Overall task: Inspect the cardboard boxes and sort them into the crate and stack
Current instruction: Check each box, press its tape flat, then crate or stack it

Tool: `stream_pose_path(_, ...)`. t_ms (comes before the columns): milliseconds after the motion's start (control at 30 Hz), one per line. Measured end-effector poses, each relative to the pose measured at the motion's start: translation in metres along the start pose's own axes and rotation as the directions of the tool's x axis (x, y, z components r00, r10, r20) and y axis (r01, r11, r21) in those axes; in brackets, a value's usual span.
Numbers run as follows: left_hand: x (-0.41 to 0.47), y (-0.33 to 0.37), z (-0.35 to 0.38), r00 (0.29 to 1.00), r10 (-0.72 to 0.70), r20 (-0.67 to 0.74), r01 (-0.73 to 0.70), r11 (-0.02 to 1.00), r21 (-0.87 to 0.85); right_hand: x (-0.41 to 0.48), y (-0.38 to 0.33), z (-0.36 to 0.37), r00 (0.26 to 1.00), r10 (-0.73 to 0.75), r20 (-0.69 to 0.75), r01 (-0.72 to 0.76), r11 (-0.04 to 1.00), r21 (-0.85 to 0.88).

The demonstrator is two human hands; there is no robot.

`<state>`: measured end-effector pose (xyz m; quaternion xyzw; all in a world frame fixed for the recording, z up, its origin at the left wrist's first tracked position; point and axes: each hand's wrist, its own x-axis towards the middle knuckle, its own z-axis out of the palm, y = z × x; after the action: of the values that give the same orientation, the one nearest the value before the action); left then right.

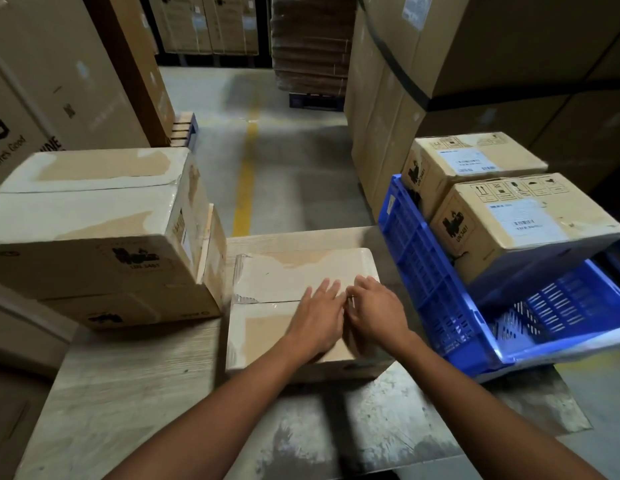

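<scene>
A taped cardboard box lies on the worktable in front of me. My left hand rests flat on its top with fingers straight. Beside it my right hand lies on the same top near the right edge, fingers relaxed. To the left stands a stack of two boxes, the upper one worn and taped. On the right a blue plastic crate sits tilted and holds two labelled boxes, one in front and one behind.
Tall cartons rise at the left and large stacked cartons at the right behind the crate. An aisle of grey floor with a yellow line runs ahead. A pallet of flat cardboard stands at the far end.
</scene>
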<state>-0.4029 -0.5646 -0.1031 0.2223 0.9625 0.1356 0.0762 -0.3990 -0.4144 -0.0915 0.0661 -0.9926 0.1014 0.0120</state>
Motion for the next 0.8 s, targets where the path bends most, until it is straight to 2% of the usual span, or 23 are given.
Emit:
stream_pose_path(67,-0.012,0.01,0.011,1.0,0.017,-0.007,-0.017,1.0,0.004,-0.022,0.0,0.012,0.995,0.021,-0.098,-0.017,0.999,0.039)
stream_pose_path(133,-0.021,0.016,0.02,0.999,0.019,-0.027,-0.018,0.998,0.056,-0.037,0.001,0.033,0.992,0.034,-0.123,-0.029,0.999,0.039)
stream_pose_path(267,-0.014,0.016,0.023,1.0,-0.001,-0.006,0.002,0.996,0.086,-0.038,0.002,0.04,0.997,0.071,-0.033,-0.069,0.996,0.057)
stream_pose_path(367,-0.018,0.008,0.018,1.0,0.011,0.029,-0.015,0.992,0.129,-0.037,-0.002,0.034,0.995,0.092,-0.043,-0.088,0.992,0.092)
stream_pose_path(467,-0.024,-0.016,0.009,0.991,-0.128,-0.034,0.131,0.983,0.13,-0.035,-0.005,0.018,0.98,0.195,-0.026,-0.185,0.958,0.221)
stream_pose_path(533,-0.027,-0.037,-0.001,0.953,-0.29,-0.089,0.296,0.954,0.057,-0.029,-0.005,0.005,0.95,0.307,0.046,-0.301,0.872,0.387)
stream_pose_path(633,-0.03,-0.068,-0.015,0.858,-0.503,-0.107,0.497,0.864,-0.077,-0.018,-0.005,0.001,0.914,0.386,0.127,-0.385,0.723,0.574)
stream_pose_path(733,-0.033,-0.086,-0.029,0.709,-0.704,-0.042,0.627,0.657,-0.419,-0.013,-0.007,0.0,0.879,0.446,0.167,-0.42,0.56,0.714)
stream_pose_path(800,-0.031,-0.09,-0.033,0.658,-0.753,-0.009,0.587,0.521,-0.619,-0.01,-0.01,-0.004,0.849,0.494,0.187,-0.431,0.445,0.785)
